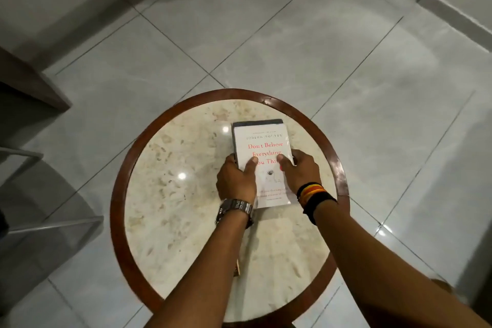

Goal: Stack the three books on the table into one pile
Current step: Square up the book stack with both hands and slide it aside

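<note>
A white book with red title lettering point(262, 141) lies on top of a pile in the middle of the round table point(170, 194). Beneath it a dark book edge point(257, 122) shows along the far side and left side. Whether a third book lies in the pile I cannot tell. My left hand point(235, 181), with a metal watch at the wrist, grips the pile's left edge, thumb on the white cover. My right hand point(299, 172), with coloured bands at the wrist, grips the right edge, thumb on the cover.
The table has a pale marble top and a dark wooden rim point(338, 168). Around it is glossy tiled floor point(346, 61). A brown furniture corner point(29, 80) stands at the left, and a metal chair frame point(53, 224) sits lower left.
</note>
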Motion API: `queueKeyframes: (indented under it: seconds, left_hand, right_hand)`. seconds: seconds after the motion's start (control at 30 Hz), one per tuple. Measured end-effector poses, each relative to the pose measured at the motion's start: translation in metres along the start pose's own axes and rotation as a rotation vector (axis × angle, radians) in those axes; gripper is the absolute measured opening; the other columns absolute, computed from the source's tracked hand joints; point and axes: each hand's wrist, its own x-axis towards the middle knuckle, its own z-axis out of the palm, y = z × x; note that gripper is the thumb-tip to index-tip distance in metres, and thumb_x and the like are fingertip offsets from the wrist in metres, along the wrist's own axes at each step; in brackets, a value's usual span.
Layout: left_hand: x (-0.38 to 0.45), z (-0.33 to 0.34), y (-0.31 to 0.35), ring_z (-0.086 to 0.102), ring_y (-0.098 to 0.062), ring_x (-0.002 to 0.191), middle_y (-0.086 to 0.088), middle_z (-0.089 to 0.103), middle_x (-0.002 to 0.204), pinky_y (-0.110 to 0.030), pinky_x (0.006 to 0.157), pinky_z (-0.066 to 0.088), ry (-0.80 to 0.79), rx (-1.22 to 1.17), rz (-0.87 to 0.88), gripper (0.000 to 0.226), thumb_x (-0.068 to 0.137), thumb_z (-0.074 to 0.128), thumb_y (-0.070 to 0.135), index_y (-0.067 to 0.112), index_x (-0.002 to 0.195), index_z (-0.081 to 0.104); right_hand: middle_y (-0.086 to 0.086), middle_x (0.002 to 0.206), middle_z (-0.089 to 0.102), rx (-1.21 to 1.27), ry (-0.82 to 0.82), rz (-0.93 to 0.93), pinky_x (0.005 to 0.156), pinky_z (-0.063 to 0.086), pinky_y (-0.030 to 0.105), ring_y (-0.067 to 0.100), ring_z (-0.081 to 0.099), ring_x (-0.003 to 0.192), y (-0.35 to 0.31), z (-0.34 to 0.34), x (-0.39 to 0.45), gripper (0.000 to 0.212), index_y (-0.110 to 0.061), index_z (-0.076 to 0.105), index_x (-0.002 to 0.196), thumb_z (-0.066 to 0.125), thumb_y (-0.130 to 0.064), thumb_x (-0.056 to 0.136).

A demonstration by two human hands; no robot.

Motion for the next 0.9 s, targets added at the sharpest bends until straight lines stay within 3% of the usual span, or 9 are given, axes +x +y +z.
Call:
queueKeyframes:
  seconds: [0.13, 0.23, 0.37, 0.47, 0.57, 0.67, 0.7, 0.8, 0.9]
  left_hand:
    - [0.001, 0.043, 0.010, 0.070, -0.036, 0.122, -0.015, 0.072, 0.134, -0.039, 0.098, 0.057, -0.032, 0.047, -0.042, 0.047, 0.098, 0.073, 0.041, 0.008, 0.130, 0.071]
    - [0.004, 0.064, 0.012, 0.071, -0.036, 0.120, -0.016, 0.072, 0.134, -0.047, 0.101, 0.059, -0.060, 0.029, -0.054, 0.045, 0.097, 0.074, 0.040, 0.009, 0.130, 0.073]
    - [0.010, 0.068, 0.001, 0.076, -0.030, 0.109, -0.011, 0.079, 0.122, -0.040, 0.094, 0.062, -0.053, -0.104, -0.001, 0.032, 0.098, 0.073, 0.027, 0.012, 0.127, 0.077]
    - [0.015, 0.053, -0.013, 0.071, -0.029, 0.112, -0.014, 0.072, 0.126, -0.034, 0.097, 0.058, -0.059, -0.036, 0.096, 0.031, 0.103, 0.066, 0.026, 0.011, 0.129, 0.076]
    - [0.020, 0.017, -0.041, 0.066, -0.036, 0.121, -0.022, 0.064, 0.135, -0.029, 0.097, 0.052, -0.011, 0.085, 0.276, 0.032, 0.106, 0.060, 0.016, 0.004, 0.134, 0.072]
    - [0.026, -0.036, -0.085, 0.060, -0.041, 0.129, -0.024, 0.063, 0.142, -0.046, 0.106, 0.050, 0.122, 0.305, 0.463, 0.042, 0.106, 0.054, 0.020, 0.003, 0.142, 0.067]
    - [0.029, -0.054, -0.103, 0.059, -0.042, 0.131, -0.024, 0.063, 0.144, -0.049, 0.108, 0.047, 0.172, 0.376, 0.499, 0.046, 0.105, 0.051, 0.024, 0.003, 0.143, 0.066]
    - [0.032, -0.103, -0.157, 0.050, -0.046, 0.145, -0.026, 0.053, 0.158, -0.058, 0.118, 0.041, 0.226, 0.555, 0.491, 0.057, 0.106, 0.041, 0.032, 0.002, 0.152, 0.055]
    - [0.028, -0.130, -0.197, 0.030, -0.045, 0.159, -0.024, 0.030, 0.174, -0.064, 0.125, 0.028, 0.208, 0.664, 0.380, 0.068, 0.106, 0.034, 0.040, 0.005, 0.165, 0.034]
  right_hand:
    - [0.013, 0.117, 0.073, -0.001, 0.051, 0.079, 0.082, 0.053, 0.028, 0.028, 0.067, 0.096, 0.014, -0.023, 0.019, 0.030, -0.007, 0.067, 0.119, 0.060, -0.029, 0.099]
    - [0.007, 0.117, 0.072, -0.065, 0.082, 0.060, 0.055, 0.042, 0.016, 0.019, 0.062, 0.084, 0.018, -0.034, 0.034, 0.031, -0.011, 0.065, 0.124, 0.060, -0.029, 0.099]
    - [0.002, 0.119, 0.072, -0.097, 0.092, 0.023, 0.083, 0.060, 0.038, 0.022, 0.069, 0.093, 0.030, -0.038, 0.046, 0.036, -0.021, 0.062, 0.127, 0.062, -0.037, 0.095]
    - [-0.010, 0.119, 0.070, -0.110, 0.100, -0.015, 0.085, 0.061, 0.043, 0.019, 0.070, 0.098, 0.038, -0.041, 0.040, 0.040, -0.035, 0.055, 0.126, 0.058, -0.051, 0.089]
    - [-0.012, 0.133, 0.062, -0.136, 0.132, -0.017, 0.089, 0.059, 0.045, 0.020, 0.066, 0.112, 0.038, -0.043, 0.029, 0.051, -0.039, 0.046, 0.133, 0.053, -0.058, 0.086]
    - [-0.006, 0.132, 0.058, -0.168, 0.282, -0.110, 0.072, 0.053, 0.013, 0.013, 0.063, 0.105, 0.034, -0.038, -0.003, 0.043, -0.034, 0.048, 0.133, 0.055, -0.048, 0.093]
    - [-0.004, 0.129, 0.058, -0.200, 0.334, -0.189, 0.076, 0.049, 0.010, 0.012, 0.061, 0.104, 0.031, -0.032, -0.020, 0.039, -0.031, 0.050, 0.131, 0.056, -0.043, 0.095]
    - [0.001, 0.122, 0.061, -0.192, 0.319, -0.393, 0.100, 0.046, 0.036, 0.020, 0.056, 0.113, 0.026, -0.004, -0.075, 0.030, -0.023, 0.057, 0.125, 0.060, -0.029, 0.096]
    - [-0.001, 0.116, 0.058, -0.171, 0.180, -0.366, 0.093, 0.051, 0.042, 0.018, 0.057, 0.107, 0.038, 0.039, -0.125, 0.029, -0.023, 0.058, 0.123, 0.062, -0.030, 0.096]
